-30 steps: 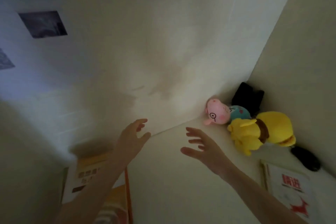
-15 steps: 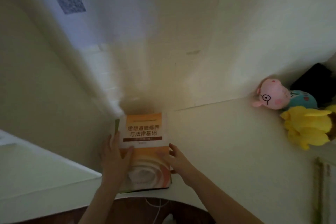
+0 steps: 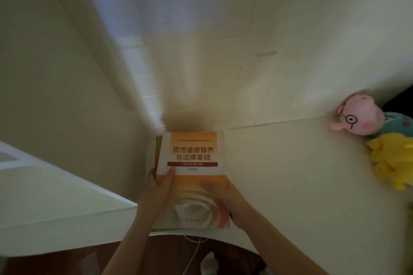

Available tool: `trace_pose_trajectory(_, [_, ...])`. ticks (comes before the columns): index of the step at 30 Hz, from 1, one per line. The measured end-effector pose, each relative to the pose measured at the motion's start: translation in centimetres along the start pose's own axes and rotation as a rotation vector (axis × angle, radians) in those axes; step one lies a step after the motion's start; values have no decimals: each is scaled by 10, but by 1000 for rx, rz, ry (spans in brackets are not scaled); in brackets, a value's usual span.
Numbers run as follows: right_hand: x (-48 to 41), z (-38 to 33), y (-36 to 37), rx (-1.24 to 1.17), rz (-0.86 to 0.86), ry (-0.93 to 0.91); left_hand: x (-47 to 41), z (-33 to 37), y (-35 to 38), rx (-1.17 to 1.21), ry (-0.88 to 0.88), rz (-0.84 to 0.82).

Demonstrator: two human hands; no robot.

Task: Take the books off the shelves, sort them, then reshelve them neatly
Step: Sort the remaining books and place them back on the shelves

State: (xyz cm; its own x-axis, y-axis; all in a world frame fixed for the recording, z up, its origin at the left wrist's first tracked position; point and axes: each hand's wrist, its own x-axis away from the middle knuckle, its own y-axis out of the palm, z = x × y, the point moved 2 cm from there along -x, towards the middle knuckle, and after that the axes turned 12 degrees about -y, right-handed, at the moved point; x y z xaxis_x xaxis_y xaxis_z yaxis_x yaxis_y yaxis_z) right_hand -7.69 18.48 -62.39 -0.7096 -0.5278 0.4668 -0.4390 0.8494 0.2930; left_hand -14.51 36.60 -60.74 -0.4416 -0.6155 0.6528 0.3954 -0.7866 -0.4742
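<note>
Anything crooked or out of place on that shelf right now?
The orange book, held by the left hand and right hand, lies flat in the corner; a green book beneath pokes out past its left edge, so the pile isn't squared. At right, a pink pig toy and a yellow plush lie slumped together.
</note>
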Motion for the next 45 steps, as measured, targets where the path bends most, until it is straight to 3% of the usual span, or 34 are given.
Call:
trace_pose_trajectory(4, [9,-3,-16,-37,28,15,11,2,13,-25,35,8])
trace_pose_trajectory(10, [36,-7,-65,-81,60,26,40,9,60,-18,220,9])
trace_pose_trajectory(20, [87,-2,-148,-186,202,-40,80,31,158,-402,170,-171])
trace_pose_trajectory(24, [99,-18,-191,-118,226,-27,103,27,197,-424,124,-327])
trace_pose_trajectory(29, [109,-29,-209,-67,209,-1,104,32,226,-423,140,-330])
trace_pose_trajectory(31, [110,-33,-208,76,258,31,101,33,225,-418,136,-385])
trace_pose_trajectory(33, [111,-39,-213,525,439,57,98,34,211,-420,203,-407])
trace_pose_trajectory(34, [109,-45,-216,740,574,74,94,37,198,-423,258,-369])
trace_pose_trajectory(36, [104,-64,-205,854,797,-85,82,44,160,-344,353,-193])
trace_pose_trajectory(39, [87,-72,-144,705,609,-398,48,45,90,-252,395,155])
trace_pose_trajectory(41, [64,-65,-96,662,328,-457,16,31,53,-251,248,272])
trace_pose_trajectory(43, [43,-55,-48,585,58,-348,-5,14,32,-229,50,250])
trace_pose_trajectory(45, [18,-41,-19,443,-58,-169,-8,6,25,-74,-30,150])
